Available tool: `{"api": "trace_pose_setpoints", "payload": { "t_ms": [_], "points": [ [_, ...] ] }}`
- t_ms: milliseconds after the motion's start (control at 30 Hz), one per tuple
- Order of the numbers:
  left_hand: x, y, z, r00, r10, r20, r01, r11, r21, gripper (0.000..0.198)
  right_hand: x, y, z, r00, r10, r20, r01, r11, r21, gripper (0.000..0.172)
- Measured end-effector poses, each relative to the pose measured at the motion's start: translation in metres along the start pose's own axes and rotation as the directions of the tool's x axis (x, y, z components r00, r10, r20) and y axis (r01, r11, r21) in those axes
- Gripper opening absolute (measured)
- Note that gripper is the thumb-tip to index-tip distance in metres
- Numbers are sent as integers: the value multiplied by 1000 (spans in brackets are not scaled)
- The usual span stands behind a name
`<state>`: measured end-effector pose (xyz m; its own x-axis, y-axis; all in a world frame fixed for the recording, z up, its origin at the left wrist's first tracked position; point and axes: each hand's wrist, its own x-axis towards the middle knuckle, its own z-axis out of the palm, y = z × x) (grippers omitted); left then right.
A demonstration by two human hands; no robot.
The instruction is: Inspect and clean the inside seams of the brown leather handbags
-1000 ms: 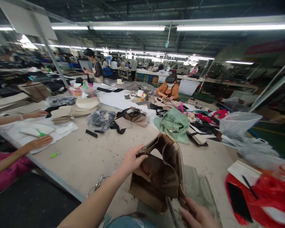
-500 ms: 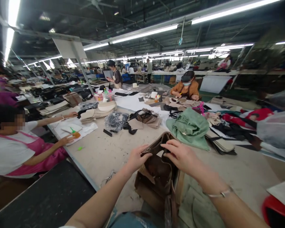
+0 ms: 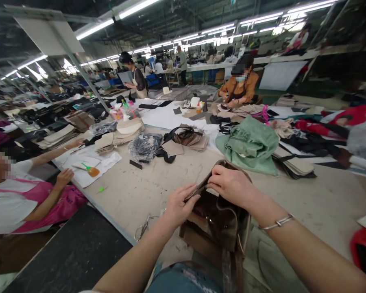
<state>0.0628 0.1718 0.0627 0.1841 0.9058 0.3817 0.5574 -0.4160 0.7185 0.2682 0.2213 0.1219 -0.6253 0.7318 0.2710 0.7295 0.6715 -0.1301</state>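
Observation:
A brown leather bag (image 3: 210,236) stands at the table's near edge, its mouth spread and facing me. My left hand (image 3: 180,202) pinches the left part of its upper rim between thumb and fingers. Farther along the same rim, my right hand (image 3: 228,182), with a bracelet at the wrist, grips the edge with bent fingers. Inside the bag, part of the lining shows with a shiny spot. A pair of scissors (image 3: 144,228) lies on the table left of the bag. Light green cloth (image 3: 265,256) is bunched to its right.
Beyond the bag lie a green cloth heap (image 3: 248,142), a plastic-wrapped black bundle (image 3: 145,145) and stacked tan pieces (image 3: 192,140). A co-worker in a pink apron (image 3: 45,197) sits at the left, near an orange glue bottle (image 3: 93,171). Something red (image 3: 364,248) stands at the right edge.
My right hand has shifted toward the left rim and now grips it close to my left hand. The view has tilted down. The co-worker's hand has come off the glue bottle.

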Motion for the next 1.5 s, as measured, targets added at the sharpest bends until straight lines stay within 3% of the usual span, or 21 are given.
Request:
{"api": "trace_pose_setpoints", "payload": {
  "t_ms": [267, 500, 800, 1133, 1500],
  "points": [
    [5, 2, 2, 1000, -2, -6, 2, 1000, -22, 23, 9, -4, 0, 996, 89, 22, -88, 995, -38, 30],
    [8, 1, 4, 999, -23, 25, 21, 998, 60, 18, 12, -5, 3, 990, 139, 27, -138, 990, -40, 28],
    [14, 1, 8, 1000, -17, -15, 17, 999, 28, 17, 13, 0, 0, 989, 140, 40, -139, 990, -39, 28],
    [9, 1, 11, 998, -49, -44, 48, 999, -4, 14, 4, 21, -12, 998, 40, 55, -41, 999, 16, 21],
    [12, 6, 11, 999, -42, -1, 42, 999, 19, 16, 9, 18, -7, 988, 152, 3, -151, 988, -37, 26]
  ]
}}
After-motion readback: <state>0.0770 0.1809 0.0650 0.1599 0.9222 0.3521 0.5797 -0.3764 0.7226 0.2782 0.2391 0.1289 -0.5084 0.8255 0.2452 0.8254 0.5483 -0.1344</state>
